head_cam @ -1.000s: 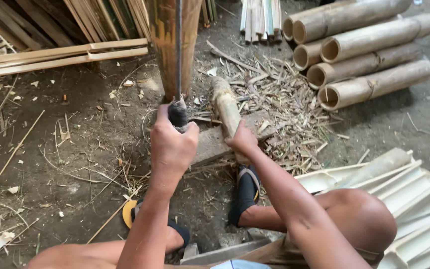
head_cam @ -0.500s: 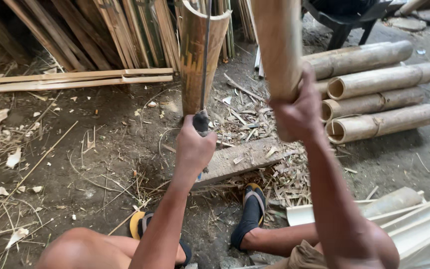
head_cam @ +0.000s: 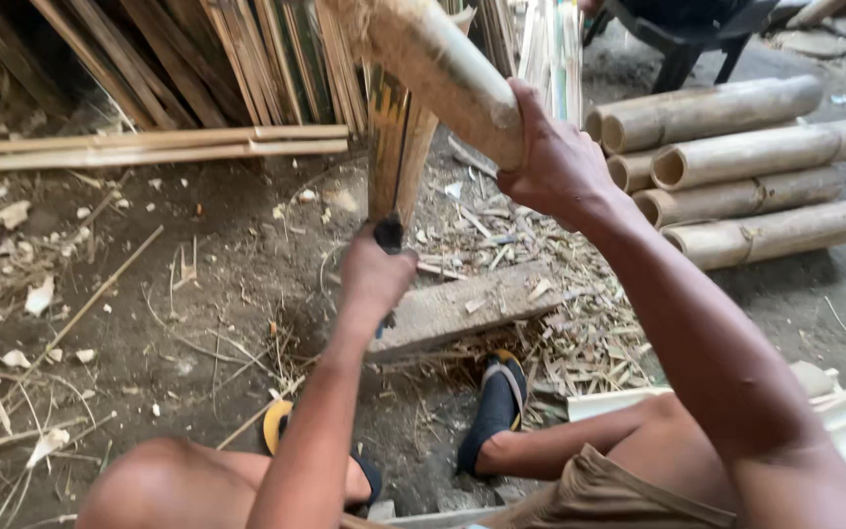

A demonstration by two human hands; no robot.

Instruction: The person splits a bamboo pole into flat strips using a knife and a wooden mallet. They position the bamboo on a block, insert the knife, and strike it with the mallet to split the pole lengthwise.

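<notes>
My left hand [head_cam: 374, 277] grips the dark handle of a long knife [head_cam: 388, 233] whose blade stands up inside an upright bamboo piece [head_cam: 396, 147]. The bamboo stands on a flat wooden block [head_cam: 462, 309] on the dirt. My right hand [head_cam: 555, 162] holds a thick wooden club [head_cam: 438, 64] raised high, tilted up to the left above the bamboo. My knees are bent, and my feet in sandals [head_cam: 496, 407] rest in front of the block.
Several cut bamboo tubes [head_cam: 736, 167] lie stacked at the right. Split bamboo slats [head_cam: 149, 147] lie and lean at the back left. Shavings and chips litter the ground around the block. Pale split pieces [head_cam: 834, 411] lie at the lower right.
My right hand lifted the club from the ground beside the block to high above the bamboo. My left hand kept its grip on the knife handle.
</notes>
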